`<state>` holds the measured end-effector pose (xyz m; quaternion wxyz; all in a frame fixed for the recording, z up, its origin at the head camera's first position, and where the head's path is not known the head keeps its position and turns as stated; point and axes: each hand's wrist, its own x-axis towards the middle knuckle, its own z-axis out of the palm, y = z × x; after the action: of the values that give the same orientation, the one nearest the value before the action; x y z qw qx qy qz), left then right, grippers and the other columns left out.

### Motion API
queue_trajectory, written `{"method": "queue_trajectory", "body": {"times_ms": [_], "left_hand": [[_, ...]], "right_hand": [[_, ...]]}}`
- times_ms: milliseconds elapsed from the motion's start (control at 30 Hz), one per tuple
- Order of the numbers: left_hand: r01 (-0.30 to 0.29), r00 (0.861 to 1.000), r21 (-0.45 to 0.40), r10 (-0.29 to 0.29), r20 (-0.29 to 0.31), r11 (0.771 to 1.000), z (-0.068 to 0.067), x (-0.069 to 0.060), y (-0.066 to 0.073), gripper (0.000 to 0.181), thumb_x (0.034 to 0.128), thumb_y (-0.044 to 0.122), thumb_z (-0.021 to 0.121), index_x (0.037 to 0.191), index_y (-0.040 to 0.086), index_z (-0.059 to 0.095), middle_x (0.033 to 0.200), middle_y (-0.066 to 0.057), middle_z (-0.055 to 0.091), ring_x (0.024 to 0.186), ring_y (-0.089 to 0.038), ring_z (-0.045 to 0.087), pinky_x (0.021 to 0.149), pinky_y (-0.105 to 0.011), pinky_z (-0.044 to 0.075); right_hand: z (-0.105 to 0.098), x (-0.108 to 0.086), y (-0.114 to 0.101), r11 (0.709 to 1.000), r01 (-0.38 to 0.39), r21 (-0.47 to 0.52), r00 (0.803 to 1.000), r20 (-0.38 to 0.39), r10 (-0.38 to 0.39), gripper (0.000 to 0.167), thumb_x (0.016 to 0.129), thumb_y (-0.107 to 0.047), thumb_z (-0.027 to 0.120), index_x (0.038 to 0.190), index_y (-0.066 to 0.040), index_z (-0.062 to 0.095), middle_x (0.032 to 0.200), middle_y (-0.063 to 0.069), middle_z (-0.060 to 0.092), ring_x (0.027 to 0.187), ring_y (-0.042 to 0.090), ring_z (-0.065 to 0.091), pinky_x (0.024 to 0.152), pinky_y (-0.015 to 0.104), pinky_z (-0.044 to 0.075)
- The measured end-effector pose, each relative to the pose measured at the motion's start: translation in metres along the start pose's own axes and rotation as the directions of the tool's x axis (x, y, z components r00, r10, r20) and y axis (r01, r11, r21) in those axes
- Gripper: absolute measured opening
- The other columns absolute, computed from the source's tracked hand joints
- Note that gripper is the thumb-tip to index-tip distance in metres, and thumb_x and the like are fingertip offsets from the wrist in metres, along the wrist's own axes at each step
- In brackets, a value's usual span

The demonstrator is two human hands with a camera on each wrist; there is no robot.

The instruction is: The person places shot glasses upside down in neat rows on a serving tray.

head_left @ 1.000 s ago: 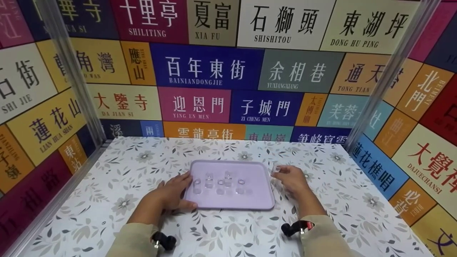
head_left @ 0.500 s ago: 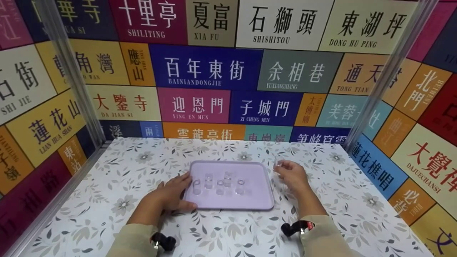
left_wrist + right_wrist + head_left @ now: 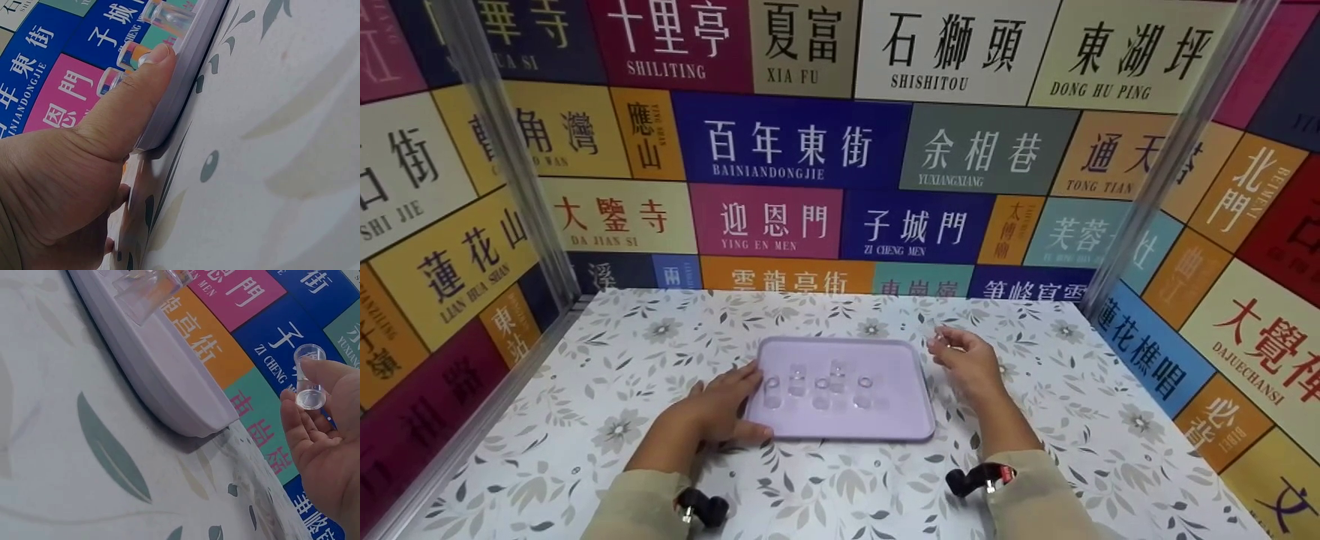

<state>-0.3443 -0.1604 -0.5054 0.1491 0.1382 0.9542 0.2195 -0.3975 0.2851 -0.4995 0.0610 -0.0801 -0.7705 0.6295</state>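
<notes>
A lilac tray [image 3: 904, 412] lies on the table and carries several small clear shot glasses [image 3: 863, 392], standing upright in its left and middle part. My left hand [image 3: 716, 409] rests against the tray's left edge, its fingers along the side and its thumb at the near left corner. In the left wrist view the thumb [image 3: 135, 93] touches the rim. Just beyond the tray's right edge, my right hand [image 3: 971, 367] pinches another clear shot glass [image 3: 310, 399] between thumb and fingers. In the head view the fingers mostly hide that glass.
A white floral cloth [image 3: 825, 487] covers the table. Walls of coloured sign panels [image 3: 795, 142] enclose the back and both sides, with clear posts [image 3: 1140, 202] at the corners. A black wrist camera [image 3: 701, 506] is strapped at each cuff.
My right hand has risen slightly and moved a little away from me, still holding the shot glass, which has turned in the fingers. The left hand and tray stay in place.
</notes>
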Motion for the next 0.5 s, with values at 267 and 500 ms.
{"method": "queue_trajectory", "body": {"times_ms": [267, 500], "left_hand": [[-0.004, 1.0, 0.002, 0.004, -0.003, 1.0, 0.0, 0.0, -0.001, 0.118, 0.0788, 0.074, 0.081, 0.172, 0.029, 0.025, 0.183, 0.009, 0.009, 0.17, -0.034, 0.008, 0.133, -0.073, -0.001], [-0.015, 1.0, 0.022, 0.015, -0.01, 1.0, -0.001, 0.0, 0.0, 0.117, 0.0803, 0.074, 0.081, 0.172, 0.027, 0.025, 0.183, 0.007, 0.011, 0.17, -0.037, 0.011, 0.133, -0.075, 0.002]], "right_hand": [[0.011, -0.005, -0.004, 0.998, 0.065, 0.013, 0.998, -0.014, -0.064, 0.051, 0.092, -0.031, 0.087, 0.133, -0.006, 0.072, 0.113, 0.001, 0.072, 0.1, 0.012, 0.067, 0.09, 0.029, 0.061], [0.022, -0.011, -0.006, 0.993, 0.104, 0.056, 0.993, 0.044, -0.106, 0.049, 0.092, -0.024, 0.087, 0.135, -0.006, 0.072, 0.118, 0.002, 0.073, 0.107, 0.014, 0.065, 0.085, 0.017, 0.059]]}}
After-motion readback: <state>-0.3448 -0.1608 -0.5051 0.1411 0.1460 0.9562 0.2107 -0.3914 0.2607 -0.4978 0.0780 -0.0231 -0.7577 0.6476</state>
